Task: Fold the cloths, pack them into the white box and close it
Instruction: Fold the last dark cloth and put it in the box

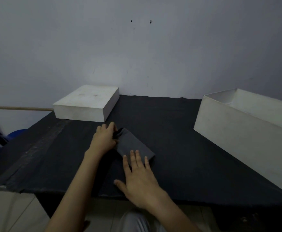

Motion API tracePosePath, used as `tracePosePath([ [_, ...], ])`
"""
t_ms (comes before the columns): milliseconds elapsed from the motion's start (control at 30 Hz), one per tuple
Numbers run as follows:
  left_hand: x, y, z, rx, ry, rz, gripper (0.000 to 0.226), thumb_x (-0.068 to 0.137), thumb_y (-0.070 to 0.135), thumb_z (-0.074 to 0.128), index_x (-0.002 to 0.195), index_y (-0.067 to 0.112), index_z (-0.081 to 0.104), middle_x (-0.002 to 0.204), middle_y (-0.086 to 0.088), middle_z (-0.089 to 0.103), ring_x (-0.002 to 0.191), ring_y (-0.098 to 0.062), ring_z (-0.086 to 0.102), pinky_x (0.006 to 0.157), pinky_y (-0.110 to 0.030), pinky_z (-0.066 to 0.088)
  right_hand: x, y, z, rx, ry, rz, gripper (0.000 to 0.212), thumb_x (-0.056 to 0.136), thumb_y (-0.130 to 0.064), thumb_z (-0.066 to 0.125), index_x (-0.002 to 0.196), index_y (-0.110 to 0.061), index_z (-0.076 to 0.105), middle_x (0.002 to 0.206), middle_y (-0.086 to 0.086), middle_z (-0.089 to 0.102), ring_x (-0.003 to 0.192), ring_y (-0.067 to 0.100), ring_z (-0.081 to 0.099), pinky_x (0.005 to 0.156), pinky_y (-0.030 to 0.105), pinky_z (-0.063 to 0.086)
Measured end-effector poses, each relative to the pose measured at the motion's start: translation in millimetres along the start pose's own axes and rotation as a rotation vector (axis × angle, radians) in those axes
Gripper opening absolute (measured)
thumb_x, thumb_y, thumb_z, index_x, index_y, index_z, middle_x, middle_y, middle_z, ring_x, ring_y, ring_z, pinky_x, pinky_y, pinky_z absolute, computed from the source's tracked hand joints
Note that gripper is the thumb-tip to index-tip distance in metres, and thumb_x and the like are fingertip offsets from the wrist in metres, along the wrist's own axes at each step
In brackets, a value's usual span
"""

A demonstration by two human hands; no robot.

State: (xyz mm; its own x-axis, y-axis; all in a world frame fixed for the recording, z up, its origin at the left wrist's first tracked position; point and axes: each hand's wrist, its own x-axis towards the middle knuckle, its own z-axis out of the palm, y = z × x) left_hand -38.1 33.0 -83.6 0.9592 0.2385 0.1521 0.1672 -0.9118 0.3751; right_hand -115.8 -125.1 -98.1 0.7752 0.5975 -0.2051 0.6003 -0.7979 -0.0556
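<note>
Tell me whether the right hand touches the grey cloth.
Touching: the head view shows the right hand with straight fingers lying flat on the grey cloth.

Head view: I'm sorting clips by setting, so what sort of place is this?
Probably a plain indoor room set up as a work table: a table covered in black cloth against a bare wall with small holes, pale floor tiles below, and only white boxes on it.

One cloth, one box, one lid
</note>
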Motion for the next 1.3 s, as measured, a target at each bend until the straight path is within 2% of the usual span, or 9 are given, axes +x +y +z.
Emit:
tracePosePath([
  [100, -5, -6, -2, -0.001, 0.036, -0.113, 0.06, 0.078, 0.034, 0.068, 0.12, 0.003, 0.039, 0.129, -0.022, 0.041, 0.121, -0.037, 0.036, 0.1, -0.044, 0.036, -12, 7, -18, 0.144, -0.119, -0.065, 0.063, 0.098, -0.045, 0.028, 0.148, -0.009, 0.016, 0.158, 0.018, 0.004, 0.146, 0.032, 0.0, 0.117, 0.052, 0.004],
  [200, -6, -10, -4, -0.027, -0.032, -0.195, 0.07, 0.079, 0.042, 0.065, 0.127, 0.001, 0.035, 0.135, -0.024, 0.036, 0.127, -0.039, 0.031, 0.105, -0.046, 0.033, -6, 31, -51, 0.461, 0.094, -0.048, 0.045, 0.095, -0.043, 0.039, 0.126, -0.012, 0.05, 0.132, 0.016, 0.052, 0.12, 0.03, 0.049, 0.099, 0.044, 0.042],
  [333, -5, -8, -4, -0.05, -0.079, -0.198, 0.068, 0.082, 0.039, 0.063, 0.131, 0.002, 0.033, 0.139, -0.024, 0.034, 0.13, -0.039, 0.029, 0.107, -0.047, 0.031, 30, 62, -60, 0.335, 0.111, 0.181, 0.057, 0.087, -0.056, 0.049, 0.114, -0.005, 0.053, 0.126, 0.018, 0.049, 0.122, 0.035, 0.04, 0.093, 0.04, 0.04],
  [467, -1, -3, -5, -0.008, -0.133, -0.169, 0.067, 0.083, 0.035, 0.062, 0.135, 0.005, 0.03, 0.142, -0.024, 0.031, 0.133, -0.039, 0.026, 0.109, -0.047, 0.03, 55, 76, -46, 0.736, -0.035, 0.209, 0.038, 0.077, -0.041, 0.069, 0.063, -0.015, 0.047, 0.067, -0.001, 0.047, 0.063, 0.012, 0.047, 0.051, 0.023, 0.033],
  [667, 3, 6, -23, -0.581, -0.172, -0.03, 0.088, 0.076, 0.026, 0.072, 0.145, 0.019, 0.017, 0.149, -0.011, 0.028, 0.135, -0.029, 0.031, 0.103, -0.038, 0.037, 47, 103, -70, 1.344, -0.196, 0.053, 0.02, 0.088, -0.005, 0.054, 0.108, -0.005, 0.059, 0.092, 0.003, 0.063, 0.08, 0.012, 0.062, 0.069, 0.022, 0.055],
  [867, -23, 29, -33, -1.314, -0.544, -0.081, 0.069, 0.039, 0.056, 0.083, 0.094, 0.017, 0.069, 0.095, -0.006, 0.072, 0.079, -0.016, 0.069, 0.063, -0.026, 0.058, 14, 134, -95, 1.507, -0.239, -0.073, 0.024, 0.092, 0.003, 0.038, 0.097, -0.008, 0.059, 0.083, 0.0, 0.072, 0.068, 0.005, 0.071, 0.061, 0.016, 0.057],
  [933, -28, 36, -33, -1.339, -0.632, -0.065, 0.064, 0.034, 0.042, 0.09, 0.086, 0.009, 0.071, 0.079, -0.006, 0.074, 0.069, -0.015, 0.071, 0.056, -0.024, 0.06, 3, 141, -99, 1.483, -0.234, -0.067, 0.023, 0.093, 0.001, 0.038, 0.098, -0.009, 0.058, 0.083, 0.0, 0.072, 0.07, 0.006, 0.07, 0.06, 0.017, 0.056],
  [1067, -33, 64, -45, -1.183, -0.637, -0.089, 0.018, 0.081, 0.018, 0.062, 0.092, 0.004, 0.06, 0.078, -0.007, 0.067, 0.056, -0.01, 0.067, 0.047, -0.018, 0.056, -22, 154, -102, 1.482, -0.19, 0.005, 0.017, 0.093, -0.003, 0.043, 0.095, -0.007, 0.059, 0.071, -0.002, 0.074, 0.063, 0.005, 0.07, 0.057, 0.016, 0.057],
  [1300, -28, 130, -59, -0.919, -0.65, 0.07, 0.014, 0.092, 0.018, 0.051, 0.086, 0.008, 0.059, 0.074, -0.005, 0.058, 0.045, -0.006, 0.063, 0.042, -0.017, 0.052, -72, 189, -123, 1.45, -0.089, 0.043, 0.017, 0.091, -0.006, 0.047, 0.103, -0.009, 0.059, 0.087, 0.004, 0.065, 0.064, 0.005, 0.069, 0.056, 0.016, 0.057],
])
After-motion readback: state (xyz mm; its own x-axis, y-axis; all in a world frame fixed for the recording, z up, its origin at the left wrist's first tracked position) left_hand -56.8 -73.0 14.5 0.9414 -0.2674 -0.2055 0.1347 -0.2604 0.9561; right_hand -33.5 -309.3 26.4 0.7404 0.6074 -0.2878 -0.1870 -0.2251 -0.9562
